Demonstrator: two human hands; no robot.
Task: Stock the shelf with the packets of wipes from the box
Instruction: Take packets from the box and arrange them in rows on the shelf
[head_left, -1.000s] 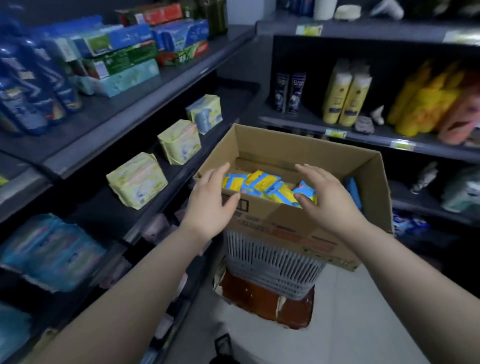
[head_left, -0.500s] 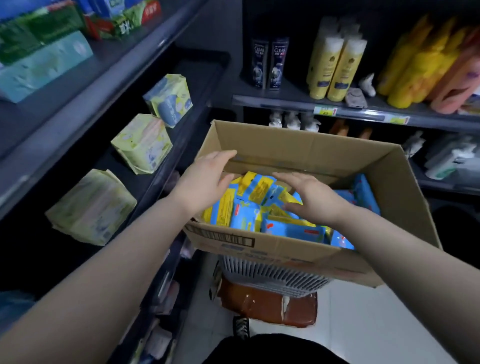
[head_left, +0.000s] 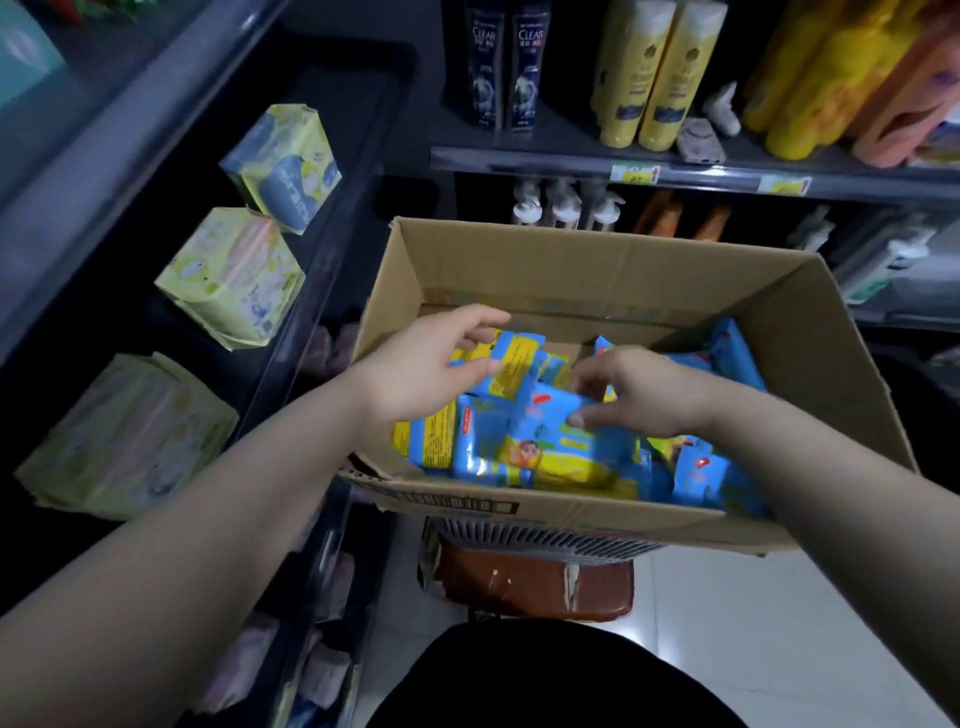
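An open cardboard box stands in front of me on a grey basket. Inside lie several blue and yellow packets of wipes, loosely heaped. My left hand is inside the box at its left side, thumb and fingers pinching an upright blue and yellow packet. My right hand reaches in from the right and its fingers and thumb grip the top edge of a blue packet in the middle of the heap. The dark shelf on the left holds three pale yellow packs.
The grey basket sits on a brown stool over white floor tiles. Pale yellow packs lie on the left shelf. The far shelf carries dark shampoo bottles, yellow bottles and orange ones. Lower left shelves hold pale packets.
The view has tilted down and come closer to the box. Both hands went from hovering over the box rim down into it and now take hold of packets.
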